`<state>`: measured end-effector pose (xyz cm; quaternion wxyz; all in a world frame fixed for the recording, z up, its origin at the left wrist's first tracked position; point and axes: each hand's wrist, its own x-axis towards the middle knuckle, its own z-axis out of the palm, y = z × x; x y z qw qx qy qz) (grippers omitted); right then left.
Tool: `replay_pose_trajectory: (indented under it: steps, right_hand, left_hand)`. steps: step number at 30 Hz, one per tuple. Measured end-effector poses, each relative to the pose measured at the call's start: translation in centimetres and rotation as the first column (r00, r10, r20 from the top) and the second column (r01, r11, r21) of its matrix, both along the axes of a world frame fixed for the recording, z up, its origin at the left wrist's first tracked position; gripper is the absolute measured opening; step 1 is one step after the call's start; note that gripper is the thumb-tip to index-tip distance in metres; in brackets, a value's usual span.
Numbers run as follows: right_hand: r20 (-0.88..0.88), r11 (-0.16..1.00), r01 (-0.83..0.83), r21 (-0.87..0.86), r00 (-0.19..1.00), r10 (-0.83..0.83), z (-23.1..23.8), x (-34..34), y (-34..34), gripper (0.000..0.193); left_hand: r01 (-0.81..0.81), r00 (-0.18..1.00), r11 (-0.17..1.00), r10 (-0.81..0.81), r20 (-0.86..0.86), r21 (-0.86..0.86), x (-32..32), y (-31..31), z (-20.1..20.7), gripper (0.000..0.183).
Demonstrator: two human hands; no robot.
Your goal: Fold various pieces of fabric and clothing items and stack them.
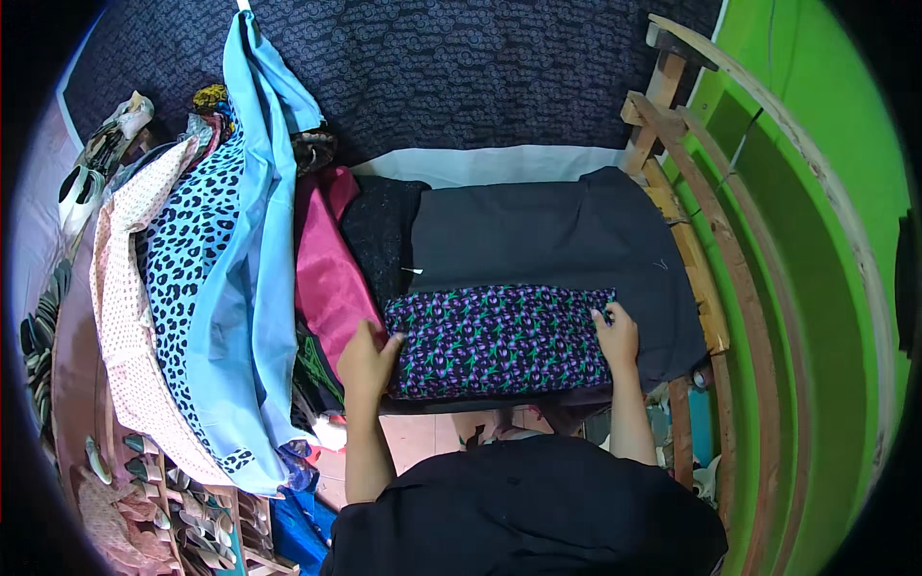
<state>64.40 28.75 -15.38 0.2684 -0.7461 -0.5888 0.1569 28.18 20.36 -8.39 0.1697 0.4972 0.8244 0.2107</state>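
A folded cloth (499, 344) with a purple, green and black flower pattern lies flat along the near edge of a dark grey covered surface (538, 230). At its left end, my left hand (368, 365) grips the edge, thumb on top and the other fingers mostly hidden. My right hand (618, 336) pinches the right end close to the far corner. Just beyond my left hand lie a pink-red cloth (331, 259) and a black textured cloth (384, 235).
To the left hang a light blue cloth (264, 211), a leopard-spotted cloth (197, 216) and a pale dotted cloth (125, 298). Several shoes (202, 528) stand at lower left. Wooden rails (730, 259) run along the right, before a green wall (845, 134). A dark patterned curtain (480, 77) closes the back.
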Motion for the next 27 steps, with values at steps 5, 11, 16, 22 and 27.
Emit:
replay_pose_trajectory:
  steps: [5, 11, 16, 22, 27]
  right_hand:
    - [0.252, 0.98, -0.062, 0.19, 0.968, 0.013, 4.3, -0.8, -0.4, 0.058]
    - [0.292, 0.772, -0.584, 0.25, 0.806, 0.515, 9.4, -9.7, 0.0, 0.044]
    - [0.327, 0.759, -0.651, -0.01, 0.715, 0.618, 2.0, -9.7, -0.6, 0.048]
    - [0.37, 0.81, -0.583, -0.061, 0.741, 0.561, 2.2, -7.1, -0.5, 0.057]
    - [0.426, 0.925, -0.281, -0.254, 0.826, 0.368, 3.7, -0.7, -0.7, 0.06]
  left_hand:
    - [0.471, 0.876, 0.754, -0.338, -0.343, 0.459, 5.3, 2.9, 5.2, 0.029]
    - [0.623, 0.756, 0.758, -0.521, -0.397, 0.193, 8.7, 6.0, -4.1, 0.047]
    - [0.629, 0.765, 0.732, -0.523, -0.375, 0.262, 9.8, 5.4, -7.3, 0.047]
    - [0.619, 0.764, 0.766, -0.534, -0.362, 0.176, 8.2, 5.1, -6.8, 0.053]
    - [0.569, 0.788, 0.809, -0.484, -0.381, 0.148, 4.6, 3.9, -6.7, 0.059]
